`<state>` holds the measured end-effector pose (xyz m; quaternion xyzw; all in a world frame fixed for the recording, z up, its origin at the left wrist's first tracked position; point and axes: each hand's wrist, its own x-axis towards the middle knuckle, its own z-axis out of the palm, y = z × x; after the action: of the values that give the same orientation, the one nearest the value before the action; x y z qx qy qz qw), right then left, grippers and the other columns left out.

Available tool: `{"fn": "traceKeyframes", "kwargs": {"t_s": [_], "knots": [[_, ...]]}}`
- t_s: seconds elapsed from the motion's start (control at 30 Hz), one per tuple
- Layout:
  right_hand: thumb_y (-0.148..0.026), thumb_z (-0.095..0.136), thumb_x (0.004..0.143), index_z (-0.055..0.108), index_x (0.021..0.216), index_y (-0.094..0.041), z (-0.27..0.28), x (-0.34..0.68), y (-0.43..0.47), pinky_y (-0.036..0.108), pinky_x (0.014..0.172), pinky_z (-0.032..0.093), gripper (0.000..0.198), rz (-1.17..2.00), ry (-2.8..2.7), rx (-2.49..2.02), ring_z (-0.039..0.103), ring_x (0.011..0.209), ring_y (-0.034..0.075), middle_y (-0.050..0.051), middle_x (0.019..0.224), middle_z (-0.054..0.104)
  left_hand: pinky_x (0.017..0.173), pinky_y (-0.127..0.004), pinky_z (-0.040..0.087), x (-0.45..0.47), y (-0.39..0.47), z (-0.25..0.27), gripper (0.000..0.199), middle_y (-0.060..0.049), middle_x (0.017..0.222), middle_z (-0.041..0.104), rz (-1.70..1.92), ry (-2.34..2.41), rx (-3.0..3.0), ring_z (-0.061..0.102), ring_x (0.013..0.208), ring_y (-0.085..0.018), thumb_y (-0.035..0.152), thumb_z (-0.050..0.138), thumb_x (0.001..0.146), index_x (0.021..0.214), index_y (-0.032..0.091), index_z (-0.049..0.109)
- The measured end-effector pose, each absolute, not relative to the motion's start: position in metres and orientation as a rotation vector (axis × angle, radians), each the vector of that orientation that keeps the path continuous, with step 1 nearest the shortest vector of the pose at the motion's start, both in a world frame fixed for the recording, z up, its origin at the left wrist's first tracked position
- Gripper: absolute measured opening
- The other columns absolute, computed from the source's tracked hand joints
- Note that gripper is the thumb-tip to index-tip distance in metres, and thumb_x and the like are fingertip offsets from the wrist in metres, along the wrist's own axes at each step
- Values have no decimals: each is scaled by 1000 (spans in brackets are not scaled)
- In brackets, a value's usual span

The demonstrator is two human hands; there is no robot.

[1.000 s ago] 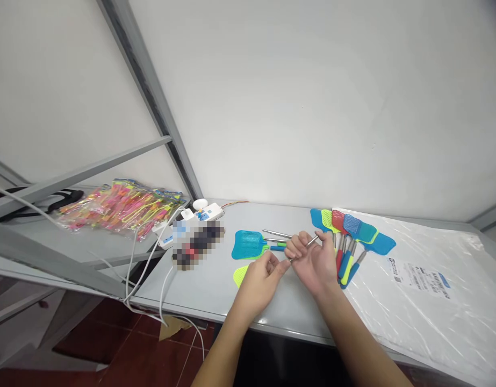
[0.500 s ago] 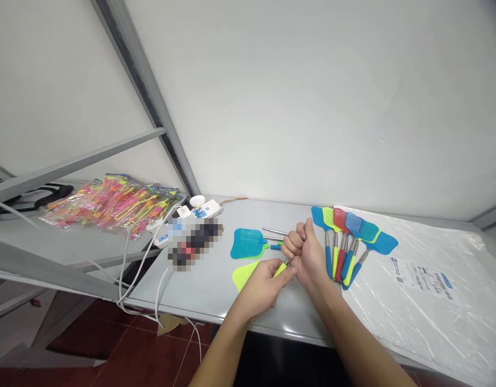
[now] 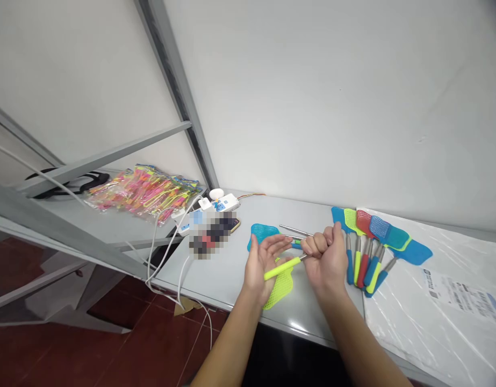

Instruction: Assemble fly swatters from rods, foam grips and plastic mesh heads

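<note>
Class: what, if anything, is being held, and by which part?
The right hand grips a yellow-handled rod by its metal shaft; the left hand is open behind its handle.

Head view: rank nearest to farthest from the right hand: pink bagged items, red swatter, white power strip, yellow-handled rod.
1. Yellow-handled rod: gripped in the right hand.
2. Red swatter: just to its right.
3. White power strip: well to the left.
4. Pink bagged items: left, beyond the strip.
</note>
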<state>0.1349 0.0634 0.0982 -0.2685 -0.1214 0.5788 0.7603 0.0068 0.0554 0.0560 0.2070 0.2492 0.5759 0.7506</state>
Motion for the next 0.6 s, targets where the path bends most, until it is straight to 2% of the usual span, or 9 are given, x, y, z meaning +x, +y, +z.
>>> {"fn": "traceKeyframes", "kwargs": {"t_s": [0.2,0.6], "knots": [[-53,50,92,28,59,-21,108,120,51,24,42,26,51,1254,-358,-577,9,41,8,-12,43,14,75,-33,51,6,48,65,59,-9,88,65,1345,540,432,61,93,-23,65,34,93,80,15,63],[-52,47,94,32,61,-21,109,108,49,22,43,28,48,1300,-363,-570,7,43,9,-11,46,11,73,-30,50,10,38,81,53,-4,76,56,1403,627,513,58,79,-18,66,40,90,71,18,53]]}}
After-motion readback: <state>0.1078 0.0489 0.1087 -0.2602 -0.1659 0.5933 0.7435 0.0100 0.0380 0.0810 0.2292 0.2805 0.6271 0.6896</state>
